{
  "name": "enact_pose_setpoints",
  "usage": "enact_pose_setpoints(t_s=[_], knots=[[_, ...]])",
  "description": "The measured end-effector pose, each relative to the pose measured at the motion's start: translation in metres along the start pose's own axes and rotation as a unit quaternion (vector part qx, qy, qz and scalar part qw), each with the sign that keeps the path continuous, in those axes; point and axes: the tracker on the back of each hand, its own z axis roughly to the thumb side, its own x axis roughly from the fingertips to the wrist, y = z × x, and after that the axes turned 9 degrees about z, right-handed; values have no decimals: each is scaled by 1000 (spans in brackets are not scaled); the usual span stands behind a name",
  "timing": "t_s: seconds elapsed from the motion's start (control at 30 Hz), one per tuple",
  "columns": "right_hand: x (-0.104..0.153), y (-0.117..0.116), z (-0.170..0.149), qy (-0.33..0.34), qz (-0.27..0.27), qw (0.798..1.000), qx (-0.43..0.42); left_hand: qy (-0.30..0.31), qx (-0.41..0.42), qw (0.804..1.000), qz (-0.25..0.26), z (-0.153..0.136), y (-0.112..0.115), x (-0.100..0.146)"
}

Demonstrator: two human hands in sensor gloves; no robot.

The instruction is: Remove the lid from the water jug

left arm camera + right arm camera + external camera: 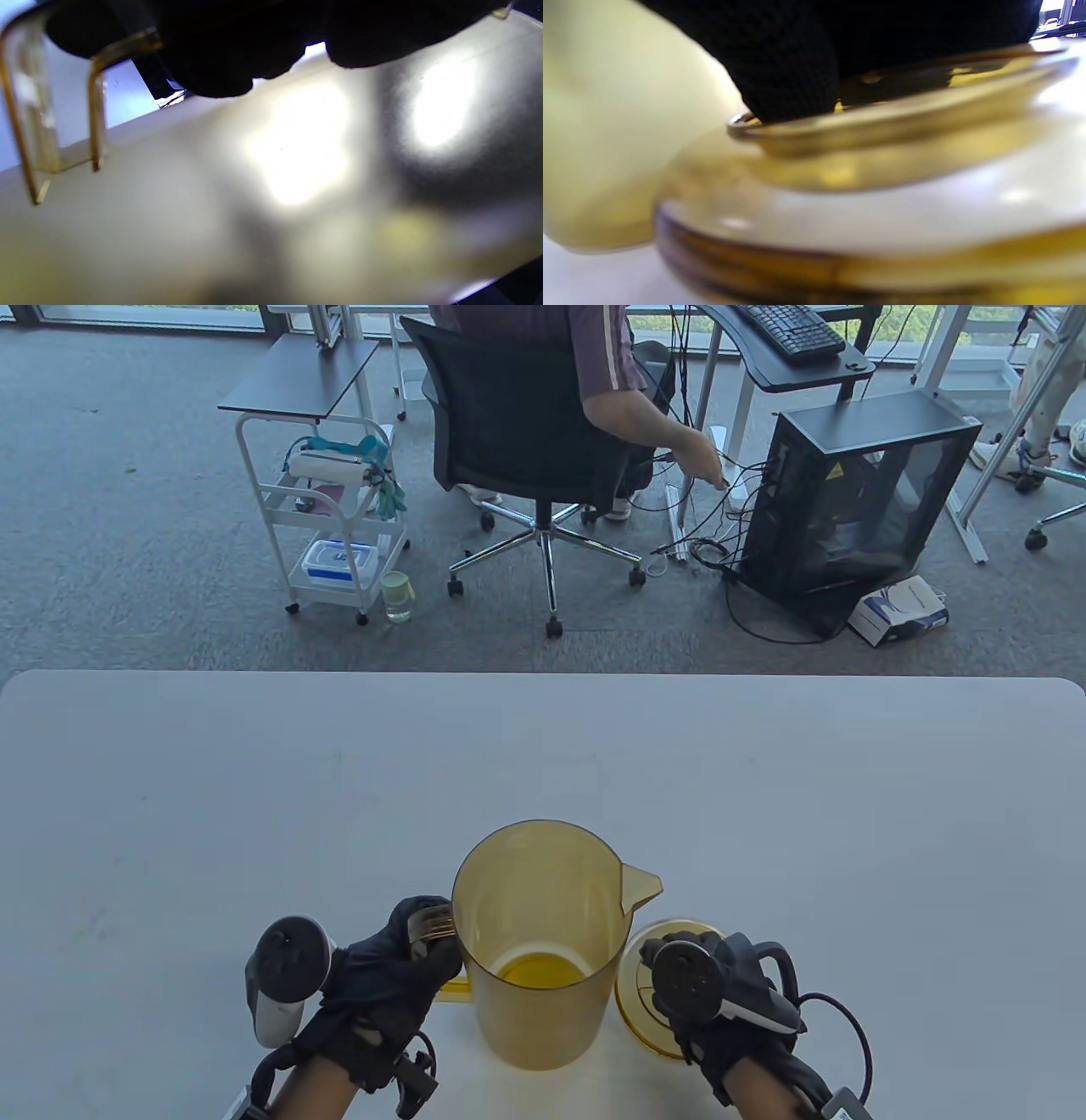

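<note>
An amber see-through water jug (534,950) stands upright near the table's front edge, its mouth uncovered and its spout to the right. My left hand (424,937) grips the jug's handle (25,127) on its left side, fingers (212,55) curled round it beside the jug wall (297,190). The round amber lid (635,997) lies on the table right of the jug. My right hand (704,984) covers it. In the right wrist view its fingers (789,63) curl down onto the raised ring of the lid (882,203), next to the jug (606,127).
The white table (254,780) stretches wide to the left, right and far side of the jug. Beyond its far edge a person sits in an office chair (526,449), with a white cart (331,517) and a black computer case (857,500) on the floor.
</note>
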Motion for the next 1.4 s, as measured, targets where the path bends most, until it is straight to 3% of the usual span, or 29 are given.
enact_pose_setpoints(t_s=[0.27, 0.43, 0.6, 0.7, 0.83, 0.93, 1.0, 1.13, 1.2, 1.4], knots=[[0, -1, 5, -7, 10, 1000, -12, 14, 27, 999, -30, -3, -2, 0], [6, 6, -3, 9, -30, 998, -54, 62, 52, 994, -75, -5, -9, -1], [19, 25, -14, 26, -108, 989, -102, 116, 102, 988, 11, 4, -27, 2], [30, 41, -20, 21, -138, 981, -132, 135, 111, 980, 90, 15, -41, 6], [42, 65, -24, 23, -191, 970, -150, 112, 11, 979, 169, 38, -57, 13], [49, 75, -30, 18, -218, 963, -157, 103, -101, 975, 171, 50, -65, 15], [49, 75, -36, 13, -225, 961, -163, 77, -176, 967, 167, 51, -67, 18], [44, 64, -45, 3, -222, 961, -165, 77, -246, 954, 156, 36, -65, 20], [39, 56, -49, -3, -208, 965, -159, 42, -293, 946, 133, 23, -62, 20], [33, 41, -59, -13, -189, 965, -180, -20, -342, 937, 75, -4, -57, 17]])
